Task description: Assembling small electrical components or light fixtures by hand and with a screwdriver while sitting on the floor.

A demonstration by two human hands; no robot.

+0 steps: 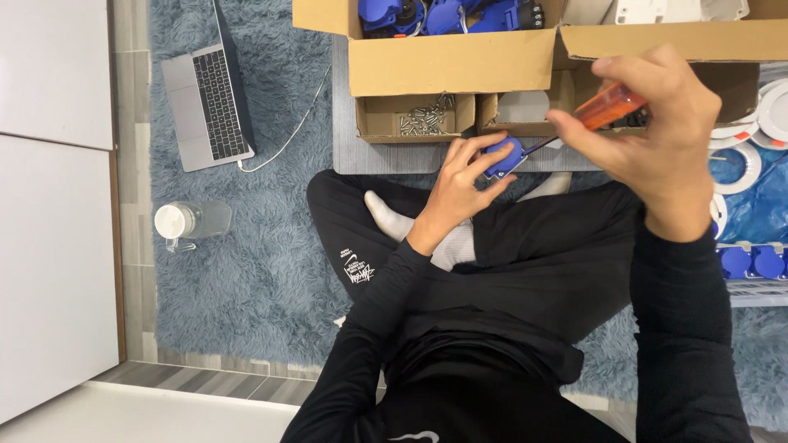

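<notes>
Two hands are at work above the person's crossed legs. The left hand (455,193) is closed around one small blue plug part (504,157), held over the near edge of a grey board (386,156) on the shaggy blue rug (246,271). The right hand (657,143) grips one screwdriver (603,108) by its orange handle; its thin shaft reaches the blue part, and the tip is hidden there.

Two small open cardboard trays sit on the board: the screw tray (414,117) holds a loose heap of silver screws too many to count, and the other tray (521,111) holds something pale, partly covered. Behind, a large cardboard box (451,61) holds several blue parts, cut off at the top edge. One laptop (205,107) and one clear jar (193,221) lie on the rug at the left.
</notes>
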